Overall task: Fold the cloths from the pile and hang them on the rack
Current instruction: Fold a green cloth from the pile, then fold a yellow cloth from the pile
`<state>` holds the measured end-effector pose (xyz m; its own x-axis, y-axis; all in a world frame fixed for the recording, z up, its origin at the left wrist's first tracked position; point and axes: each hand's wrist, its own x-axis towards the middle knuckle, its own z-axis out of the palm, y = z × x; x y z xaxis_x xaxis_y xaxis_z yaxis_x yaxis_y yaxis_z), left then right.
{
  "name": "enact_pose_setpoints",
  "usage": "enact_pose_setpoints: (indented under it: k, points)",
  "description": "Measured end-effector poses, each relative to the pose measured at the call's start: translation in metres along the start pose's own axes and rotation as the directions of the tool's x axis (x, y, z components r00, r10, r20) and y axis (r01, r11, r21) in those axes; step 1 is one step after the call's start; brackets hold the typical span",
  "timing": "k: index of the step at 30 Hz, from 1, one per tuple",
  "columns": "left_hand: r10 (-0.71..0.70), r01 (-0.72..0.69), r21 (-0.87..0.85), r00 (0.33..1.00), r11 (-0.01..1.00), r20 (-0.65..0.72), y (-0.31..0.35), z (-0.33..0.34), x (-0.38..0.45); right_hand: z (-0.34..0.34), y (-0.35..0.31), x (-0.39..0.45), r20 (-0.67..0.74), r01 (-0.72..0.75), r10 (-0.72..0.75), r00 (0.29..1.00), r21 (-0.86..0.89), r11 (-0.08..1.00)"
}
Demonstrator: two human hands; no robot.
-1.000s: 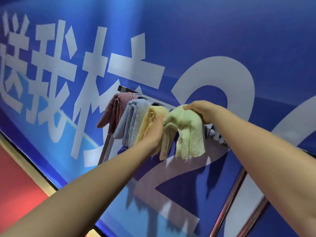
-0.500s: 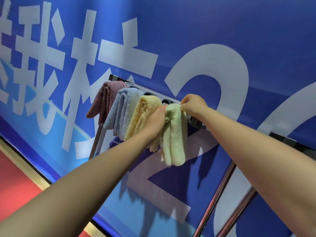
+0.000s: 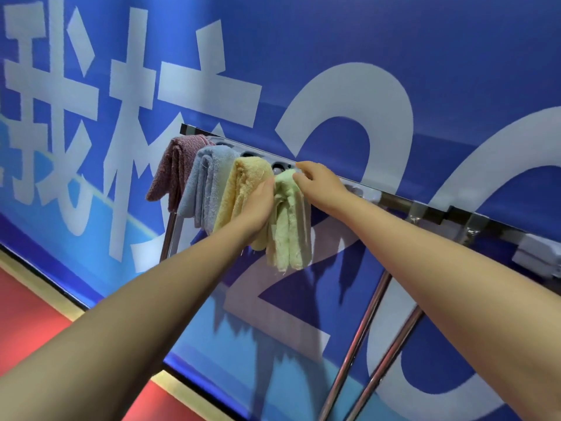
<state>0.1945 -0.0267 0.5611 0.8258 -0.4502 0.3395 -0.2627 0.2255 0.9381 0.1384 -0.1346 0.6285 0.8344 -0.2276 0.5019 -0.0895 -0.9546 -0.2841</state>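
Fingers of the right hand curl over the top of the green cloth, pinching its fold where it bends over the rack bar. The left hand lies against the left face of that same cloth, thumb up and fingers wrapped around the hanging layers, so the cloth sits gripped between both hands. It hangs folded, draped over the bar, with its frayed lower edges pointing down.

Just beside it on the left, touching the back of the left hand, hangs a yellow cloth, also folded over the bar. Next along comes a light blue cloth, pressed against the yellow one, and then a dark pink cloth at the far left end of the bar. All four hang side by side in a close row.

To the right of the green cloth the bar runs on bare, with grey plastic fittings and a metal clip along it. Shiny metal legs slant down from the bar at the lower right, and another leg shows under the pink cloth on the left.

Behind the rack stands a large blue banner with big white characters and numerals printed across it. At the lower left a strip of red floor shows, with a pale yellow band between it and the banner.
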Motion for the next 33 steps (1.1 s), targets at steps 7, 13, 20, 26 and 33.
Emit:
enact_pose_setpoints:
  k: [7, 13, 20, 26, 33]
  points:
    - [0.098, -0.058, 0.247, 0.984, 0.967, -0.152, 0.005, -0.004, -0.057, 0.002, 0.002, -0.088, -0.127, -0.136, 0.212, 0.969, 0.438, 0.888]
    - [0.081, -0.076, 0.176, 0.996, 0.981, -0.022, -0.016, 0.014, -0.11, 0.009, 0.016, -0.185, -0.089, -0.206, 0.342, 0.935, 0.649, 0.733]
    - [-0.253, 0.25, 0.037, 0.963, 0.968, 0.098, -0.071, 0.067, -0.201, 0.073, 0.069, -0.333, 0.133, -0.469, 0.489, 0.862, 0.575, 0.67]
    - [-0.534, 0.513, 0.147, 0.815, 0.846, 0.228, -0.161, 0.106, -0.271, 0.139, 0.115, -0.458, 0.278, -0.732, 0.722, 0.633, 0.52, 0.441]
    - [-0.753, 0.707, 0.258, 0.616, 0.658, 0.232, -0.291, 0.117, -0.335, 0.221, 0.144, -0.549, 0.441, -0.898, 0.836, 0.326, 0.42, 0.129]
